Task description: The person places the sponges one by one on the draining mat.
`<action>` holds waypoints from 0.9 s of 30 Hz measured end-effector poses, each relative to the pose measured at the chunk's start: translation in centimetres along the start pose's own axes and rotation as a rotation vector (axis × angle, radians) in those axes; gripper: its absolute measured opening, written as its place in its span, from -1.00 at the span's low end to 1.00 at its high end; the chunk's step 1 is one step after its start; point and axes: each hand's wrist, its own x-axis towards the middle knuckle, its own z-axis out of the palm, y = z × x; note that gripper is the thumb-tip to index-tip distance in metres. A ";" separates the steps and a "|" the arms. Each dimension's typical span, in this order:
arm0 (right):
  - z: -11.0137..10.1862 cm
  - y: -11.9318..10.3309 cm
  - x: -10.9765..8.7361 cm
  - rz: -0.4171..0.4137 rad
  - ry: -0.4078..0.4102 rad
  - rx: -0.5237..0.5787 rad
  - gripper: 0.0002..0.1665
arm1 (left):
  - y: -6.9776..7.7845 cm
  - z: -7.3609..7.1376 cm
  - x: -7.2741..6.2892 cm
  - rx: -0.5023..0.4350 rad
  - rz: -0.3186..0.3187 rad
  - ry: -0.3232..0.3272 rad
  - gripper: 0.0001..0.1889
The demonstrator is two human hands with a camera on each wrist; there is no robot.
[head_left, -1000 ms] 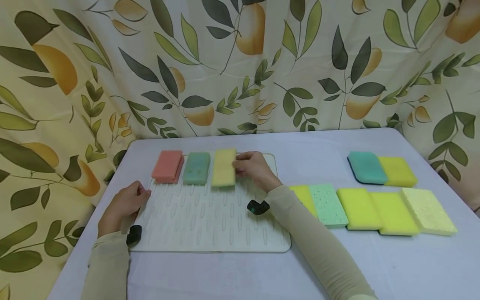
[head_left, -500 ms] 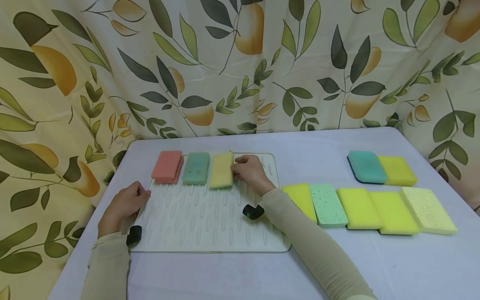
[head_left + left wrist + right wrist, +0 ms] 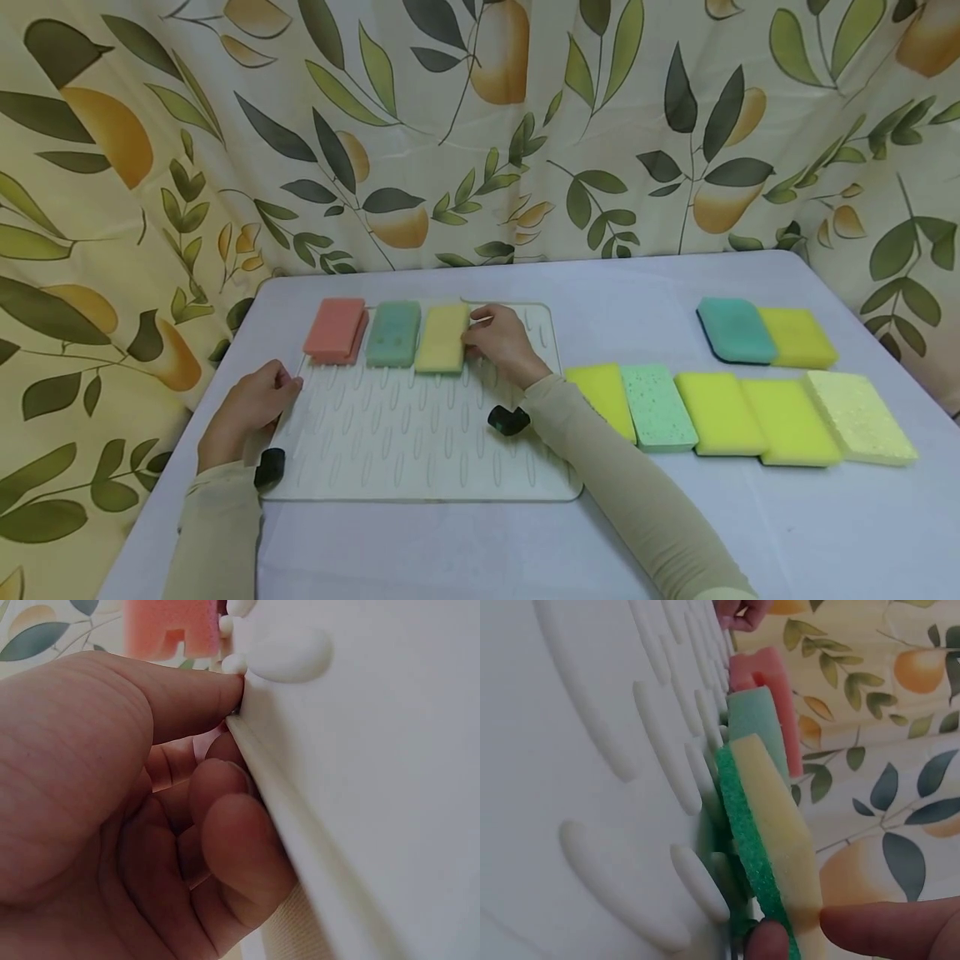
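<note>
My right hand (image 3: 506, 342) pinches the right edge of a pale yellow sponge (image 3: 442, 337) at the far side of a white ridged drying mat (image 3: 420, 458). In the right wrist view that sponge (image 3: 776, 817) shows a green scouring layer facing the mat, with a thumb and a finger at its near end. To its left on the mat lie a green sponge (image 3: 393, 333) and a pink sponge (image 3: 333, 329) with a notched end. My left hand (image 3: 251, 406) grips the mat's left edge, thumb on top and fingers curled against the rim (image 3: 300, 847).
Right of the mat lies a row of sponges: a yellow one (image 3: 602, 396), a speckled green one (image 3: 658, 408), more yellow ones (image 3: 723, 412) and a pale yellow one (image 3: 858, 417). Behind them sit a teal sponge (image 3: 735, 329) and another yellow sponge (image 3: 798, 337). A patterned curtain (image 3: 480, 183) hangs behind the table.
The pale yellow sponge has shifted slightly left and turned straighter beside the green one, my right hand moving with it. My left hand stays at the mat's edge.
</note>
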 end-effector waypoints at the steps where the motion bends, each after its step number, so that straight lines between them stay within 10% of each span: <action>1: 0.0 0.0 0.0 -0.003 0.007 -0.002 -0.54 | 0.0 0.0 0.0 0.001 -0.002 0.000 -0.73; 27: -1.0 -0.3 -0.5 -0.056 -0.104 -0.151 -0.49 | -0.1 0.1 -0.2 -0.011 0.031 0.015 -0.70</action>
